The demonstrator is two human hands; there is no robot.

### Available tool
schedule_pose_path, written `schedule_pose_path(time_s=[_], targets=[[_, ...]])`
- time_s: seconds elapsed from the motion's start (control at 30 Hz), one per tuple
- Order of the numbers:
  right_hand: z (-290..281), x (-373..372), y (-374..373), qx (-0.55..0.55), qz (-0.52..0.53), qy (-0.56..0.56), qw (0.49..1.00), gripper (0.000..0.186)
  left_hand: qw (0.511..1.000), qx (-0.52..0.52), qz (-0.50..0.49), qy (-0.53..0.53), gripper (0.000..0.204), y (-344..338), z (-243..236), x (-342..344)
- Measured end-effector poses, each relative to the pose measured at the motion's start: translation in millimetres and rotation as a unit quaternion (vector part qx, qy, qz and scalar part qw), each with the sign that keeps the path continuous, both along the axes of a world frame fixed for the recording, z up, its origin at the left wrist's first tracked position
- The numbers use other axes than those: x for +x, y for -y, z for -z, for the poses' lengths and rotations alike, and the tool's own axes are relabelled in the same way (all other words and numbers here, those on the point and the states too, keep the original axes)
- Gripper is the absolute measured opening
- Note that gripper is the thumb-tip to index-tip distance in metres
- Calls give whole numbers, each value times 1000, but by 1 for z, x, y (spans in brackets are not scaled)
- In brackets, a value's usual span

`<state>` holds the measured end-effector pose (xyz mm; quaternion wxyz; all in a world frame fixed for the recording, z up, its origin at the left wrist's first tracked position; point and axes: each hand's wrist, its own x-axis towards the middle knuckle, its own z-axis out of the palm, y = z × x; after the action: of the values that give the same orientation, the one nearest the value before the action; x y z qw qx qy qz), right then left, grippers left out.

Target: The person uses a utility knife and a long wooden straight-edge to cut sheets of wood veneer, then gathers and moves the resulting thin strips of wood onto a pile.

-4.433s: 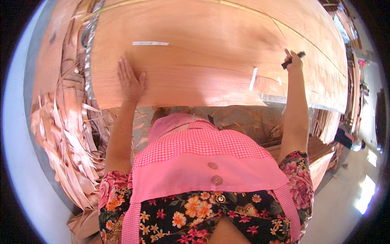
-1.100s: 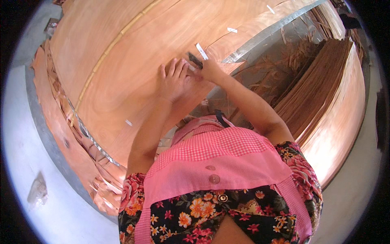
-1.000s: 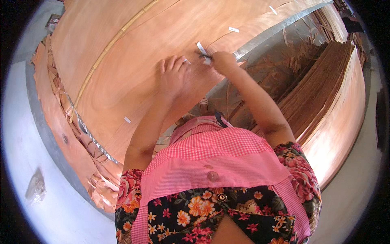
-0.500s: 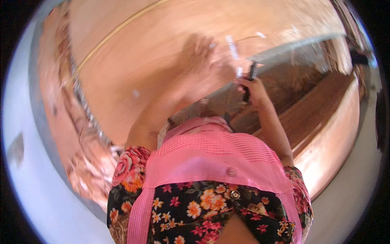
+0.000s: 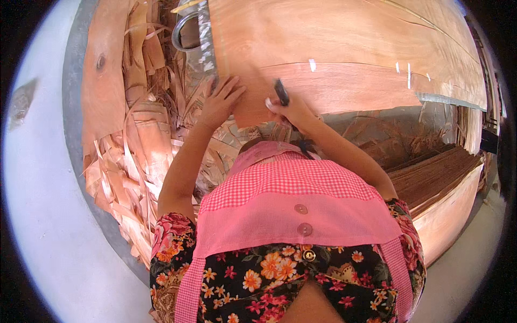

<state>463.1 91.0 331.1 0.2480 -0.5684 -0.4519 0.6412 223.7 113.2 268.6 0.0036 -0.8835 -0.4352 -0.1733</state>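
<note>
A broad sheet of thin orange-brown wood veneer lies before me, with a narrower veneer strip along its near side. Small white tape pieces sit over the seam. My left hand has its fingers spread at the left end of the strip, beside a speckled straight edge. My right hand is closed round a black-handled tool above the strip's near edge; its working end cannot be made out. Something small and white shows at the right thumb.
Veneer scraps heap up on the left. A dark ring rests by the sheet's far left corner. A stack of brown sheets stands low on the right. Pale floor borders the left.
My left hand has gone from over the sheet to its left end. My right hand, still holding the tool, has come left. The view has shifted, showing more scraps.
</note>
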Motion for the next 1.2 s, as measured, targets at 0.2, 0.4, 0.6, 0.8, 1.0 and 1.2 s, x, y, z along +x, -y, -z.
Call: schedule_pose_path(time_s=[0.2,0.4,0.6,0.8,1.0,1.2], targets=[[1,-102,-53,-23,153,-160,975,14,966,-99,-9,238,52,-15,10,-14],[18,-113,-55,-62,207,-120,969,28,953,-89,41,288,71,-27,7,-29],[15,-126,-59,98,179,-41,978,35,950,-84,43,299,71,-27,-1,-33],[19,-131,-49,108,178,87,974,34,999,-25,15,20,57,-30,-5,-34],[17,-89,-25,25,-17,107,994,17,997,-30,75,5,42,-30,-19,-52],[24,-70,-1,-9,129,55,990,18,894,-174,-141,388,40,-16,11,-75]])
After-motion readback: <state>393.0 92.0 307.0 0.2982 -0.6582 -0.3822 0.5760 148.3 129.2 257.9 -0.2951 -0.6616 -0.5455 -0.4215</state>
